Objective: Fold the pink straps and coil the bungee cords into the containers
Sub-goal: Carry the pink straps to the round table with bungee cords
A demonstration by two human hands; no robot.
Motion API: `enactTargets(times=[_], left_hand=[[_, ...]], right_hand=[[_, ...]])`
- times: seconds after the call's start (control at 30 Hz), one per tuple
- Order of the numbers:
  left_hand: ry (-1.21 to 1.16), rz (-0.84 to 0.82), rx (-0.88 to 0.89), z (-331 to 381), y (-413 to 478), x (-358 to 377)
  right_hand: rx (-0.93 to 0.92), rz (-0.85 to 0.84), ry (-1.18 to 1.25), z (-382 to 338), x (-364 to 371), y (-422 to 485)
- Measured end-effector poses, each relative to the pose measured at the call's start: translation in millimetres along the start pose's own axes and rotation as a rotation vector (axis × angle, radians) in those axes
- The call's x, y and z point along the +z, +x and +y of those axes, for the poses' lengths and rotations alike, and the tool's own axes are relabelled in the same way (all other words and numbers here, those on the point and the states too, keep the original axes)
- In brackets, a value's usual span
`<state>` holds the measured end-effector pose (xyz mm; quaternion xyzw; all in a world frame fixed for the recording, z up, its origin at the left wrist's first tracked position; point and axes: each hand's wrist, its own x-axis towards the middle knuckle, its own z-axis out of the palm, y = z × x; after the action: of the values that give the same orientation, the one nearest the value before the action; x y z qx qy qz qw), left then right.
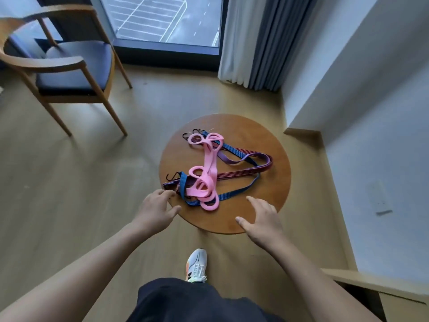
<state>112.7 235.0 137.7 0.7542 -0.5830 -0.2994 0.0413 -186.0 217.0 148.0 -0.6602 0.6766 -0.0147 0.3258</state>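
pink flat elastic straps with oval loop handles (210, 169) lie in a heap on the round brown wooden table (267, 140). their long axis runs from the table's near edge towards its far left. one cluster of loops sits at the near end and another points away at the far end.

nearest the viewer, short of the table, is a white lace-up shoe with an orange side (197, 263) on the pale wood floor. the left hand (155, 210) hovers at the table's near-left rim with its fingers loosely spread and gripping nothing. its fingertips are just beside a black metal hook (171, 176), and whether they touch it cannot be told. the right hand (263, 219) is over the table's near-right part, fingers apart and straight, holding nothing.

under the straps are flat striped bungee cords, one blue (234, 194), one dark red (241, 174) and one purple (232, 161). each is bent double, with its fold pointing to the table's right side and its hooked ends at the left. more black hooks show at the table's far left, beyond the far pink loops.

beyond the table to the left stands a wooden armchair with a dark blue seat (69, 66). beyond it to the right hang white and grey curtains (255, 43) beside a large window (162, 19).
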Motion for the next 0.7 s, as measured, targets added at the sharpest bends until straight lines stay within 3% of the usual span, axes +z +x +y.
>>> enactTargets(times=[0.23,0.37,0.5,0.6,0.7], left_hand=[[-0.074,-0.050,-0.104,-22.1,32.6,-3.5],[-0.129,-0.082,-0.164,-19.2,44.1,10.9],[-0.159,-0.085,-0.266,-12.2,45.0,21.4],[-0.177,-0.109,-0.341,-4.6,40.3,33.3],[-0.183,-0.143,-0.394,0.6,39.2,44.3]], right_hand=[[0.026,-0.160,-0.039,-36.7,26.6,60.7],[-0.197,-0.258,-0.270,-43.3,49.2,110.4],[-0.425,-0.462,-0.386,-50.2,87.9,161.4],[-0.485,-0.559,-0.470,-47.5,115.8,189.8],[-0.501,-0.535,-0.434,-37.2,129.0,203.3]])
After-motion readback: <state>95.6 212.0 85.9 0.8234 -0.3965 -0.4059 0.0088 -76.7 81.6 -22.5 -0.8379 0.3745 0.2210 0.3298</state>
